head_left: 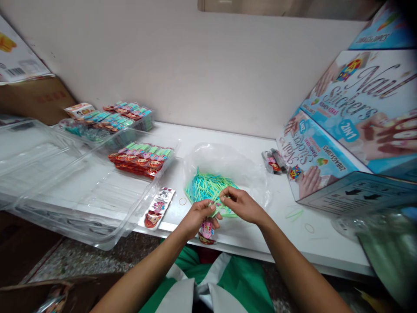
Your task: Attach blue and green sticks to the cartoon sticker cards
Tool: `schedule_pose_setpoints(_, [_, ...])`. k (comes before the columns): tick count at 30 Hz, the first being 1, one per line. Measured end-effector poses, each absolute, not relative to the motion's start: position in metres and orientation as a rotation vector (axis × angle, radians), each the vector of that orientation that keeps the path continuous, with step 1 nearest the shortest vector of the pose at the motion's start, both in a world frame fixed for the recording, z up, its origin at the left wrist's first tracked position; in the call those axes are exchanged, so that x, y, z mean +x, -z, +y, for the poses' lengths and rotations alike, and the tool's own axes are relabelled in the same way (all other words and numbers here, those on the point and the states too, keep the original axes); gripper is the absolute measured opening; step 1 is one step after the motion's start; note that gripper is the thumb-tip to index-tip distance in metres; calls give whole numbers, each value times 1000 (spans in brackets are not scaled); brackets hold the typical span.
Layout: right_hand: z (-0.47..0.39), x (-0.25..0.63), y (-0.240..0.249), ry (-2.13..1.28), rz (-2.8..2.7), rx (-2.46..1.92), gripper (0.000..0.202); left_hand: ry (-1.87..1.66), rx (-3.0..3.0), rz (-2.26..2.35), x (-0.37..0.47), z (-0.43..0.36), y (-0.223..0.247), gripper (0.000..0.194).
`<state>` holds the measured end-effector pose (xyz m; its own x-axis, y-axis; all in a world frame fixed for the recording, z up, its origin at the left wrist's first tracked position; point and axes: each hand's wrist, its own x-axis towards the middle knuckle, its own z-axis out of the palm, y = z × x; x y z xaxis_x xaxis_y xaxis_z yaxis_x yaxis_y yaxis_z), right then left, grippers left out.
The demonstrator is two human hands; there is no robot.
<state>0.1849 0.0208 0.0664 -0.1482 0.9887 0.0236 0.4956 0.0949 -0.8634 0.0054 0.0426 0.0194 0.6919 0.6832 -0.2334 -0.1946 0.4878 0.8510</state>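
My left hand (199,215) is closed around a small printed packet (206,230) with pink and red cartoon art, which hangs below the fingers at the table's front edge. Pale green shows at the packet's upper end, by the left thumb. Just to the right, my right hand (243,204) has thumb and forefinger pinched together; what they grip is too small to make out. Behind both hands, a heap of thin green and blue sticks (211,187) lies in a clear plastic bag (228,156). Another printed packet (158,208) lies flat left of my left hand.
A clear plastic tray (107,241) on the left holds stacked packets (143,158); more packets (120,115) stand behind. Nail sticker boxes (368,104) rise at right. Rubber bands (183,201), loose green sticks (295,214) and a small packet bundle (273,161) lie on the white table (260,243).
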Motion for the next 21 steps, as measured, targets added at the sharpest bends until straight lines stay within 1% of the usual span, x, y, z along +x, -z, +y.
schedule_pose_setpoints(2, [21, 193, -59, -956, -1714, -1484, 24, -594, 936, 642, 5, 45, -21, 30])
schedule_pose_setpoints(4, [22, 202, -46, -865, -1798, -1636, 27, -619, 952, 672, 3, 47, -22, 30])
schedule_pose_setpoints(5, [21, 205, -36, -766, -1911, -1765, 27, -631, 952, 682, 3, 48, -22, 30])
schedule_pose_setpoints(6, [20, 208, -26, -641, -2095, -1891, 26, -639, 948, 687, 2, 49, -21, 29])
schedule_pose_setpoints(9, [16, 207, 2, -583, -2266, -1977, 14, -650, 934, 687, 2, 49, -17, 29])
schedule_pose_setpoints(11, [15, 202, 14, -567, -2346, -1991, 13, -648, 935, 681, 2, 49, -15, 29])
schedule_pose_setpoints(16, [20, 196, 22, -547, -2459, -1970, 15, -646, 944, 683, 3, 48, -15, 29])
schedule_pose_setpoints(21, [23, 207, 16, -542, -2380, -1921, 16, -653, 951, 690, 1, 49, -17, 31])
